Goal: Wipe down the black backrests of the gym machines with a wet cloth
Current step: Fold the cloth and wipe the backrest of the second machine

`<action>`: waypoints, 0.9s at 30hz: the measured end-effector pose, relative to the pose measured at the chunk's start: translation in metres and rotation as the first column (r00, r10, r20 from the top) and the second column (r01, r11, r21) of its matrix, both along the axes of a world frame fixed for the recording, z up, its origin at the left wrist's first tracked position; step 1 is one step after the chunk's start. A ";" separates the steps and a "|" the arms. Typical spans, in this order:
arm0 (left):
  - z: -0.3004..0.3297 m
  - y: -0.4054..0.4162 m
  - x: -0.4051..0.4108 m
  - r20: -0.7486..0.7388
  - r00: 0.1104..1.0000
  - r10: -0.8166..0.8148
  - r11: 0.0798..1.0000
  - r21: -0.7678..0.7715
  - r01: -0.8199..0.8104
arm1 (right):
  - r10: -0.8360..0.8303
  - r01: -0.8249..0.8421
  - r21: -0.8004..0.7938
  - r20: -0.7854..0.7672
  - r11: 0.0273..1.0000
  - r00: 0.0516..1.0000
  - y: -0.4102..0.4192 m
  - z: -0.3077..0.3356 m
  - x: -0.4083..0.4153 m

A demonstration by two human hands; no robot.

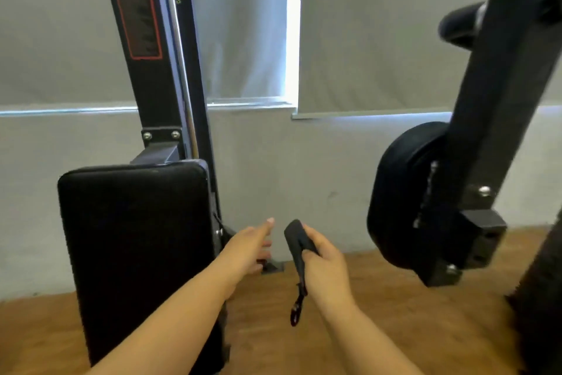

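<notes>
Backrest, a black upright pad, fills the lower left of the frame, bolted to a dark post that rises to the top left and carries a red-edged label. Just right of the pad, at lower centre, the left hand reaches forward with its fingers spread and straight, holding nothing and not touching the pad. Beside it, the right hand has its fingers curled round a dark cloth; a dark strap end with a clip hangs below that hand. At the right of the frame a second black pad, rounded, is fixed to a slanted dark beam, well apart from both hands. Wooden floor runs along the bottom, with a grey wall and blinds behind.
</notes>
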State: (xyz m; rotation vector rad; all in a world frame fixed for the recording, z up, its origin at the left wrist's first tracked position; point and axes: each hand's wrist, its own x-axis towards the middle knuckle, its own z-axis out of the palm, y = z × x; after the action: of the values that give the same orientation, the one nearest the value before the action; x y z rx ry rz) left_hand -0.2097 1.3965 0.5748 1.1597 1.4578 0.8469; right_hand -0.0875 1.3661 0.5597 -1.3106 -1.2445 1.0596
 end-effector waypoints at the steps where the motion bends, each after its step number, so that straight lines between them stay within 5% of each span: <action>1: 0.009 -0.008 0.016 0.064 0.998 -0.014 1.000 0.016 0.013 | 0.017 -0.016 0.026 -0.019 1.000 1.000 -0.008 0.015 0.009; 6: 0.055 -0.051 0.070 0.292 0.955 -0.045 0.985 0.172 -0.006 | 0.052 -0.044 0.158 -0.046 0.986 0.998 -0.055 0.073 0.051; 15: 0.134 -0.126 0.180 0.273 0.871 -0.410 0.779 0.601 0.179 | -0.249 0.253 0.474 -0.073 0.843 0.966 -0.163 0.142 0.142; 27: 0.121 -0.239 0.380 0.222 0.531 -0.818 0.554 0.555 0.621 | -0.787 0.795 0.327 -0.193 0.511 0.586 -0.312 0.118 0.288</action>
State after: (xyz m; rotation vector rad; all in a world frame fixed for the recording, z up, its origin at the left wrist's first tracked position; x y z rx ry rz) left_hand 0.1700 1.1573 0.6954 1.5887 0.2638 0.7344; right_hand 0.2004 1.0536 0.6781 -1.3239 -0.6145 0.1299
